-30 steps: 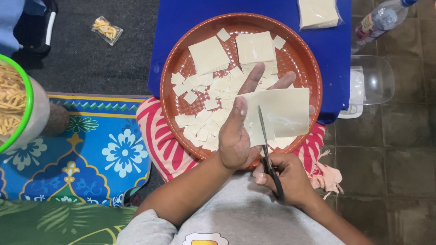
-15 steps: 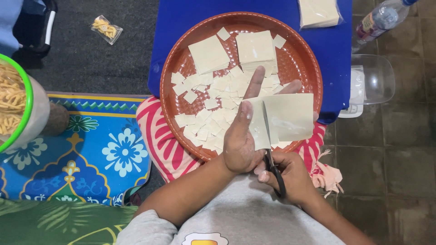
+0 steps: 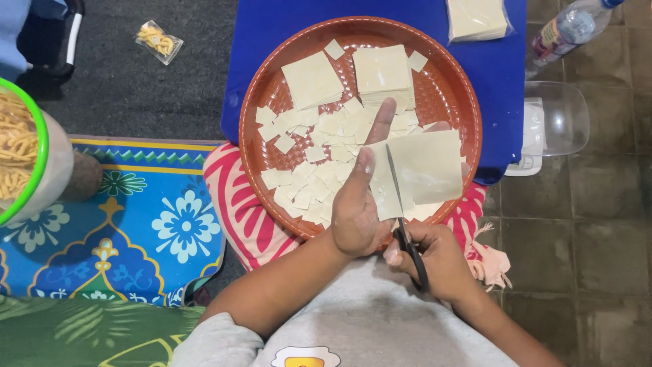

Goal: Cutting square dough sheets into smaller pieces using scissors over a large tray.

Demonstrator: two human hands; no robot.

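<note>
**Scissors partway up a pale dough sheet, held over the round tray**

To cut this sheet (image 3: 424,166) well, the blades should run straight up toward twelve o'clock, parallel to the sheet's edge, so the strip coming off is even in width. The supporting hand should keep the sheet flat and taut, with its fingers clear of the cutting line. Short, steady snips likely suit such a thin, floppy sheet better than one long bite.

The left hand (image 3: 356,204) sits at about six o'clock on the brown tray (image 3: 258,102). Its thumb and fingers are loosely extended, pinching the sheet's left portion, with the index finger stretched toward twelve o'clock along the strip. The right hand (image 3: 435,261), just below the tray's rim at five o'clock, is curled closed around the black handles of the scissors (image 3: 402,214). The blades point up into the sheet and look nearly together; how far they are parted is hard to tell.

The sheet hovers over the tray's four o'clock area. Small cut squares (image 3: 319,153) lie scattered across the tray's centre and nine o'clock side. Two stacks of uncut sheets (image 3: 346,75) rest near twelve o'clock. The tray sits on a blue board (image 3: 272,34).
</note>
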